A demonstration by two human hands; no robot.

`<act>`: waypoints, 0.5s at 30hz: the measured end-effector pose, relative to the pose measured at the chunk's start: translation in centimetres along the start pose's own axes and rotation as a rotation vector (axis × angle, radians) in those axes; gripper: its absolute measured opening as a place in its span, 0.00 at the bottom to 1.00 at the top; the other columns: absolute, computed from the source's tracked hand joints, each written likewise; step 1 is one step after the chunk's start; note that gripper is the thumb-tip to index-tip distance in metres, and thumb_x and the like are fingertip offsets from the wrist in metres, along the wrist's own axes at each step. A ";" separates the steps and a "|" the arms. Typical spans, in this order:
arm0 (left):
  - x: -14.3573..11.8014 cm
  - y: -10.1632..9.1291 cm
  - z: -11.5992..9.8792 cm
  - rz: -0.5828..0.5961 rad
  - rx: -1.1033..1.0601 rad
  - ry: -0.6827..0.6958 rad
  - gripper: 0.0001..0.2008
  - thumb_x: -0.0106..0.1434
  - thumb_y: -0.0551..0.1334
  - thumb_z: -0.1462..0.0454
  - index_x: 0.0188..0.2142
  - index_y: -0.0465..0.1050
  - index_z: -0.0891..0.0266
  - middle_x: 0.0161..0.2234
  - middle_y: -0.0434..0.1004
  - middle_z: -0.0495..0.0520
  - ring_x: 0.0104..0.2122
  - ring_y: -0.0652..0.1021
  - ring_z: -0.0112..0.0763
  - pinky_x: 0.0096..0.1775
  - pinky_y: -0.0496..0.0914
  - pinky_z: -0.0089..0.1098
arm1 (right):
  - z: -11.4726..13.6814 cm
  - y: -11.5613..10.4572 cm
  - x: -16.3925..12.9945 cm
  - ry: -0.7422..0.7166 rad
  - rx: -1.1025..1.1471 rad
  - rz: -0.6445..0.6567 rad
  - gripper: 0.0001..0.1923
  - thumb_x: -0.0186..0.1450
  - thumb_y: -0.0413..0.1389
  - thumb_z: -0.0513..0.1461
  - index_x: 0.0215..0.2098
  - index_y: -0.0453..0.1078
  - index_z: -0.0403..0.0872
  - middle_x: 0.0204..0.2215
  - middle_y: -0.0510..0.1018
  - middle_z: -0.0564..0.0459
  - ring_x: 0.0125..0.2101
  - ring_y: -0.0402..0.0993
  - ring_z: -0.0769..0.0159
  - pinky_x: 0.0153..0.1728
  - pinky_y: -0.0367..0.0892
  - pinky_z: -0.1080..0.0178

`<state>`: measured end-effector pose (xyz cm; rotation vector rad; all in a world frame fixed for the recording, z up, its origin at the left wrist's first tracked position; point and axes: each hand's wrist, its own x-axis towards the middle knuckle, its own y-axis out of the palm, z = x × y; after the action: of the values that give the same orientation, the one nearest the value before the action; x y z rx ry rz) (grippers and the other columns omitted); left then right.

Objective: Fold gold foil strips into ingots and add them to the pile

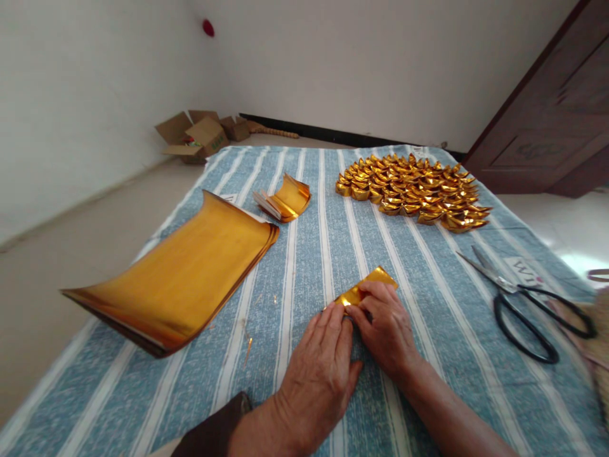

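Near the middle of the striped cloth [428, 298], the person's left hand [316, 374] lies flat, fingers extended, pressing the near end of a folded gold foil sheet [366, 287]. The right hand [387, 327] pinches that same sheet from the right, fingertips bent onto its edge. The sheet looks very light, thin and slick; it likely creases at a touch and tears easily, so the folded edges seem the safest places to hold.

Far right lies 1 heap of folded gold ingots [412, 187]. To the left sits a curling stack of gold sheets [181, 273], with a smaller bundle [284, 200] beyond it. Scissors [518, 298] rest at right, and cardboard boxes [200, 134] stand by the far wall.
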<state>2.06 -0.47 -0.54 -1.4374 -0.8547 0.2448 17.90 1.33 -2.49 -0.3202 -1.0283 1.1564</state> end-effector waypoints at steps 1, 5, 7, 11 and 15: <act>0.0 0.0 0.0 0.002 0.000 -0.001 0.19 0.69 0.52 0.65 0.54 0.66 0.76 0.55 0.71 0.76 0.56 0.73 0.54 0.52 0.74 0.51 | 0.0 0.0 0.0 -0.005 -0.001 -0.001 0.15 0.68 0.55 0.37 0.23 0.67 0.46 0.38 0.76 0.45 0.40 0.70 0.58 0.44 0.67 0.52; 0.0 0.0 -0.1 0.007 -0.004 -0.014 0.19 0.69 0.51 0.64 0.54 0.66 0.75 0.55 0.71 0.75 0.57 0.72 0.53 0.52 0.74 0.50 | 0.0 0.0 0.1 -0.007 -0.004 -0.001 0.15 0.68 0.55 0.37 0.23 0.67 0.47 0.38 0.76 0.46 0.40 0.70 0.58 0.44 0.67 0.52; 0.0 0.1 -0.1 0.011 0.003 -0.012 0.19 0.70 0.51 0.64 0.54 0.66 0.75 0.55 0.72 0.74 0.57 0.73 0.53 0.52 0.74 0.50 | 0.0 0.0 0.1 -0.007 -0.006 -0.001 0.15 0.68 0.54 0.37 0.23 0.66 0.47 0.38 0.76 0.46 0.40 0.69 0.59 0.44 0.67 0.53; 0.0 0.1 -0.1 0.020 0.044 0.002 0.19 0.70 0.49 0.63 0.53 0.67 0.75 0.54 0.72 0.75 0.56 0.73 0.53 0.51 0.75 0.50 | 0.0 0.0 0.1 -0.013 -0.012 -0.012 0.15 0.68 0.55 0.37 0.23 0.66 0.47 0.38 0.76 0.46 0.39 0.69 0.59 0.43 0.67 0.53; 0.0 0.1 -0.2 0.029 0.067 0.003 0.19 0.70 0.49 0.64 0.54 0.67 0.75 0.55 0.72 0.74 0.57 0.73 0.53 0.51 0.74 0.50 | 0.1 0.0 0.1 -0.020 -0.024 -0.018 0.16 0.69 0.54 0.38 0.23 0.66 0.47 0.38 0.76 0.46 0.40 0.70 0.59 0.42 0.67 0.54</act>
<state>2.22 -0.60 -0.57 -1.3880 -0.8168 0.2902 17.86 1.36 -2.43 -0.3180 -1.0613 1.1336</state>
